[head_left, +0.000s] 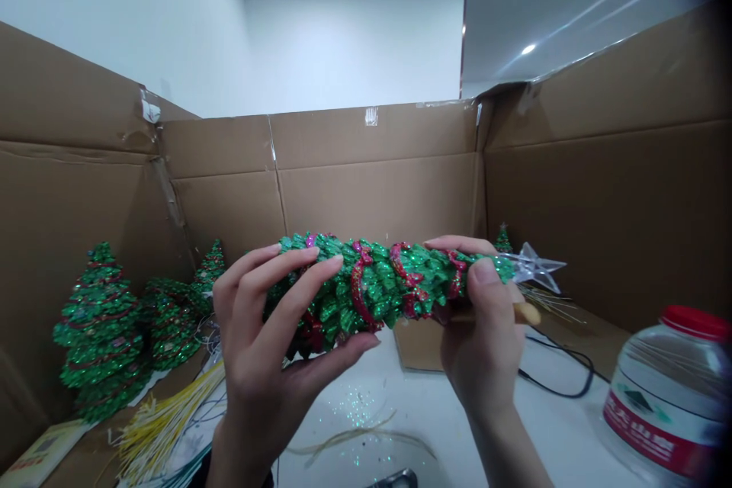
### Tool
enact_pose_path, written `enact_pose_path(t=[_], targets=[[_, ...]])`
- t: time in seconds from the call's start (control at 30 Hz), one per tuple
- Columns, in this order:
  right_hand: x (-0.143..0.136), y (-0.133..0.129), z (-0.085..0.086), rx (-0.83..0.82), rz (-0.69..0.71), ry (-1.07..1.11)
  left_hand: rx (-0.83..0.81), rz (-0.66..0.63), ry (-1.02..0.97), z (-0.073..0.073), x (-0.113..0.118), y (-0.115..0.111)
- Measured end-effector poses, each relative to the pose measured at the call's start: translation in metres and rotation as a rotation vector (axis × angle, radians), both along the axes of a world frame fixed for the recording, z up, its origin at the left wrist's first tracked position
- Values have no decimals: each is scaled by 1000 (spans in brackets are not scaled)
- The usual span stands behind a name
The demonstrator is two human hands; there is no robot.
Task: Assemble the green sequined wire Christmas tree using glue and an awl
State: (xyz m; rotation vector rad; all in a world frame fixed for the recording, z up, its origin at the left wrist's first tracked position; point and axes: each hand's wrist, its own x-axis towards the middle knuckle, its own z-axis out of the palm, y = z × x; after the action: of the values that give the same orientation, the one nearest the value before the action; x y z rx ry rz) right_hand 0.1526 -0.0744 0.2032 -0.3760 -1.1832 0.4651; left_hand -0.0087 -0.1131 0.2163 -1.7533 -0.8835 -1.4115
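A glittery green Christmas tree ornament (377,282) with red ribbon trim lies sideways in the air between my two hands. Its clear plastic star (536,267) points to the right. Around the wide base my left hand (274,328) is closed, fingers over the top and thumb below. My right hand (486,328) grips the narrow end near the star, thumb in front. A light wooden stick (527,313) also sits in my right hand, its rounded end jutting out to the right; most of it is hidden.
Several similar green trees (103,328) stand at the left beside a bundle of yellow and white strands (171,412). A clear jar with a red lid (666,396) is at the right, near a black cable (572,389). Cardboard walls (377,191) surround the white table, which has scattered glitter.
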Motion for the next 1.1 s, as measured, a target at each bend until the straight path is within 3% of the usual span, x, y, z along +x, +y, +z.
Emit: enact_pose_path(t=[0.17, 0.4, 0.57, 0.93, 1.1], targets=[[-1, -3, 0, 3, 23, 12, 32, -12, 23, -1, -4, 6], [2, -6, -1, 90, -80, -36, 132, -52, 12, -4, -4, 21], [3, -6, -2, 102, -70, -50, 185, -45, 16, -8, -7, 27], [-1, -5, -1, 71, 13, -7, 318, 66, 68, -10, -3, 21], [0, -3, -1, 77, -8, -39, 257, 34, 58, -7, -5, 18]])
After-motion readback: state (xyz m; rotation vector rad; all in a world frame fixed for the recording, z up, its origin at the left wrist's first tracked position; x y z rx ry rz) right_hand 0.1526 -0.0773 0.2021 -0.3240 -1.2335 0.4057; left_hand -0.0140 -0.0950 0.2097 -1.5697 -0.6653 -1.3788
